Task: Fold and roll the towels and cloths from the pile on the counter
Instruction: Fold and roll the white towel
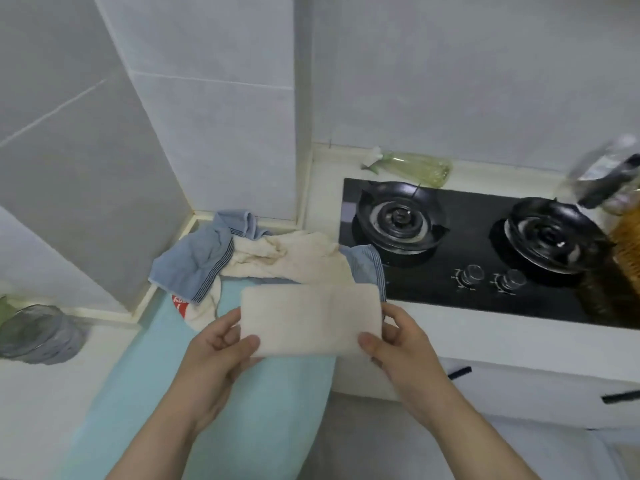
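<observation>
Grey-tiled kitchen corner, white counter [450, 344] with a black glass two-burner gas hob [478, 244] set into its right part. Pile sits in the counter's back left corner against the wall: crumpled blue towel with dark striped border [194, 261] lying partly over a stained cream cloth [294, 258]. A pale turquoise towel [242, 393] is spread in front of the pile and hangs over the counter's front edge. Folded white rectangular cloth [308, 317] is held flat just above the turquoise towel, near the hob's front left corner. Left hand [214, 355] pinches its lower left corner, thumb on top, fingers beneath. Right hand [401, 344] pinches the lower right corner likewise. Clear yellowish spray bottle [415, 168] lies along the back edge behind the hob. Grey translucent bowl [38, 334] at far left.
</observation>
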A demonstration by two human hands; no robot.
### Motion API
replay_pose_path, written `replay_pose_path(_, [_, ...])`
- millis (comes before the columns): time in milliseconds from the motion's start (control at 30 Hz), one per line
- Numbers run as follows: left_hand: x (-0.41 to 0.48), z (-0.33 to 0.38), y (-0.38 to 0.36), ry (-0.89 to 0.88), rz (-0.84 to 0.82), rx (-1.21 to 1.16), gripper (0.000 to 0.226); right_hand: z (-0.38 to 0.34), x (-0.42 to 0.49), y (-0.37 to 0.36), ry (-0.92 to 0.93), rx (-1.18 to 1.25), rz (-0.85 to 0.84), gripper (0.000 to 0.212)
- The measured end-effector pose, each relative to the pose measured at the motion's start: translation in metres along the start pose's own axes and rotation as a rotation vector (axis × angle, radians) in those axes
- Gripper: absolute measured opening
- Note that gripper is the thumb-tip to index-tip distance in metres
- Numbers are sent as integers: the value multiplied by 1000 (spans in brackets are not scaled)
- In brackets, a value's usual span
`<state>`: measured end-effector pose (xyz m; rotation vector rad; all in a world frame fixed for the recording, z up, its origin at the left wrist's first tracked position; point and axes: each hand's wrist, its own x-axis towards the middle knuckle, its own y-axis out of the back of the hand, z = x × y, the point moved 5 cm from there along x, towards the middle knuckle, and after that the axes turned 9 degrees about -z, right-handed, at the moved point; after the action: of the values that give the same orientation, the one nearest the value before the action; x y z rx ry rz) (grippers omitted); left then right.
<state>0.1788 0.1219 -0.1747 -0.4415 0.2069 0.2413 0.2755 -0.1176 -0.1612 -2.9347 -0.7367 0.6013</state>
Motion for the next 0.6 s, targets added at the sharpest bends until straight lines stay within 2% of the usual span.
replay_pose_path(67, [9, -1, -33, -15, -7, 9, 60, -12, -10, 29, 8, 4, 16, 41])
replay_pose_path(133, [16, -4, -69, -14, -2, 16, 47, -26, -22, 64, 22, -6, 39, 39])
replay_pose_path(233, [23, -12, -130, -13, -45, 33, 68, -47, -44, 118, 54, -50, 54, 37])
replay_pose_path(333, [29, -27, -192, -8, -84, 31, 41, -63, -70, 173, 65, -68, 79, 34])
replay_pose_path(467, [35, -47, -266, 18, -160, 92, 42, -75, -102, 239, 59, -64, 164, 32])
replay_pose_path(600, [43, -57, -331, 36, -248, 151, 68, -78, -133, 295, 64, -26, 236, 32])
